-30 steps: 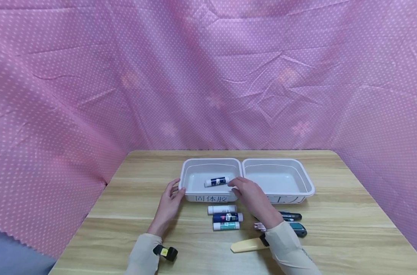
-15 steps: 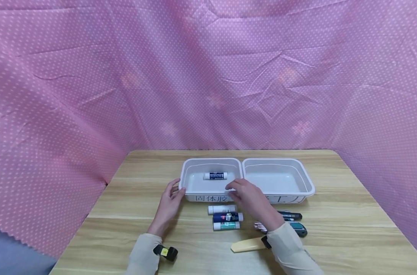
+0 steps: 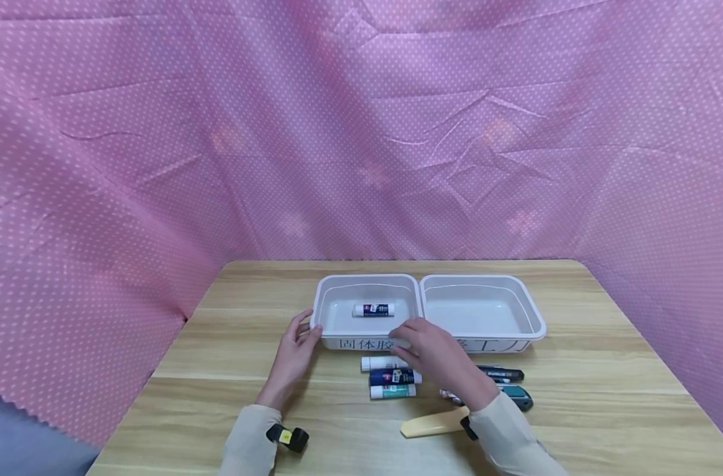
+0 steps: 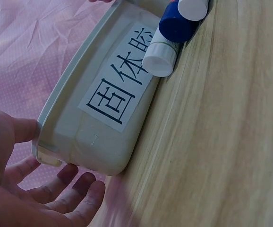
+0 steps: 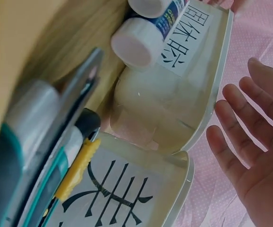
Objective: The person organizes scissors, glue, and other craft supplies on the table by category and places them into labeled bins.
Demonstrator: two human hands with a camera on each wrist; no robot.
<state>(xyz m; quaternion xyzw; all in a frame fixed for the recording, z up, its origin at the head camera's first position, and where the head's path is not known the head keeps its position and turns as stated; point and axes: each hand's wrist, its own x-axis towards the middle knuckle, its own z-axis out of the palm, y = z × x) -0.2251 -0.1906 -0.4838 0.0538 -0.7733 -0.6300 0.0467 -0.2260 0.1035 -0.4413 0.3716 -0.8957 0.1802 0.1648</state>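
A navy-and-white glue stick [image 3: 374, 310] lies in the left white plastic box [image 3: 366, 278], whose front bears a paper label [image 4: 118, 78]. My left hand [image 3: 296, 347] is at that box's front left corner. Its thumb [image 4: 25, 130] touches the rim, and the other fingers spread loosely beside the corner. My right hand [image 3: 435, 354] hovers at the front right of the same box, fingers apart and holding nothing, as the right wrist view shows. In front of the box lie a white glue stick [image 3: 380, 363], a navy one [image 3: 392, 377] and a green-and-white one [image 3: 393, 391].
A second labelled white box [image 3: 480, 281] adjoins the first on the right. Several utility knives, among them a black one [image 3: 507, 373] and a teal-and-black one [image 3: 518, 396], lie partly hidden behind my right forearm. A pale yellow flat-handled tool [image 3: 432, 423] lies nearer.
My right hand has let go of the glue stick and drawn back toward the box's front edge. The stick has turned straight and rolled slightly. My left hand has stayed put.
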